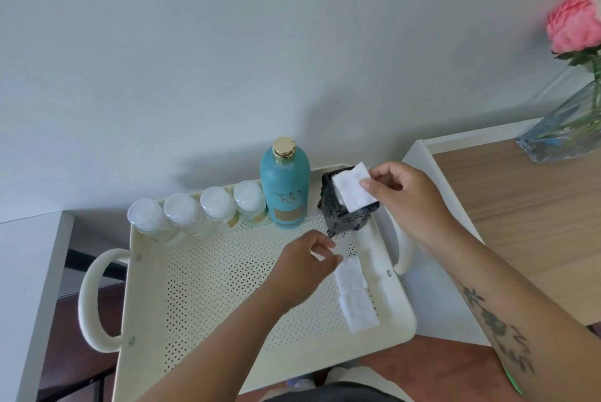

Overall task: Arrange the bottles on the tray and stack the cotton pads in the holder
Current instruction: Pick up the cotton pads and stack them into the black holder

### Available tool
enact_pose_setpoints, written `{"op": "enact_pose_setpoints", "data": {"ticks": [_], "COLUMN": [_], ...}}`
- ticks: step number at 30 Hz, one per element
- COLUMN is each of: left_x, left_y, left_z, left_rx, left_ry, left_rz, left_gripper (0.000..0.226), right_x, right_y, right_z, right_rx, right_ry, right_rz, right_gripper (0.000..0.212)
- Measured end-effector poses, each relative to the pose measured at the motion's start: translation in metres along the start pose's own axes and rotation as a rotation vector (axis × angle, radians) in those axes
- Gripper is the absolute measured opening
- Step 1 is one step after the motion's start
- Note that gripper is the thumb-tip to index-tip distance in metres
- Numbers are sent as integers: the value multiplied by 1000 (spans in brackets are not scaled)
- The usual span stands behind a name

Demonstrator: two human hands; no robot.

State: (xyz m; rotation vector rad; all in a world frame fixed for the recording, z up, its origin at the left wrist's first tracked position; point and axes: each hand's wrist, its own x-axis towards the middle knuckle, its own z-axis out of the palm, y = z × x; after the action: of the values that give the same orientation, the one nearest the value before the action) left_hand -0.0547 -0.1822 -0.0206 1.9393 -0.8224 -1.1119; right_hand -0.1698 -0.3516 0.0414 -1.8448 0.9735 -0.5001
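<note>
So the tray point(153, 320) is a cream metal one, perforated with tiny dots all over, rounded corners, and a chunky loop handle on each side. Along its back edge stand four small clear bottles point(198, 216) with frosted round caps, lined up touching each other, then a tall teal bottle point(284, 188) with a shiny gold cap just beside them. Next to that sits the holder point(344, 218), a black, glossy, boxy thing with little feet.

The right hand point(406, 193) is pinching a white square cotton pad point(353, 187) between thumb and fingers, with the pad tilted over the holder's open top and partly down in it. The left hand point(305, 268) is down on the tray floor, fingertips pressed together on the corner of a loose pad point(349, 273); another soft, quilted-looking pad point(359, 312) lies right behind it near the tray's right wall.

The tray rests on a white surface against a plain pale wall. To the right is a wood-grain tabletop point(520, 222) with a clear glass vase point(566, 131) holding pink flowers point(574, 24).
</note>
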Motion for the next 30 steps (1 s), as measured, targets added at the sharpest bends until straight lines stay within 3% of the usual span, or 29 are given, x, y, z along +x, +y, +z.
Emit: {"op": "enact_pose_setpoints", "data": {"ticks": [9,18,22,26,30], "left_x": [20,31,34,35,33], "left_y": [-27,-33,-34,-35,-39], "left_z": [36,52,52,50,41], "left_rx": [571,674,648,628,588], "left_ry": [33,96,88,72,104], "left_rz": [206,243,208,202,197], "left_gripper": [41,34,26,19,11], "right_x": [12,15,5,-8,-15], "right_y": [1,2,1,6,16], "right_z": [13,21,18,17,21], "right_rx": [-96,-364,-447,-594,-720], "right_ry": [98,110,201,93,-15], "right_rz": [28,-16,-230,-515,-607], "right_gripper": [9,13,17,19,19]}}
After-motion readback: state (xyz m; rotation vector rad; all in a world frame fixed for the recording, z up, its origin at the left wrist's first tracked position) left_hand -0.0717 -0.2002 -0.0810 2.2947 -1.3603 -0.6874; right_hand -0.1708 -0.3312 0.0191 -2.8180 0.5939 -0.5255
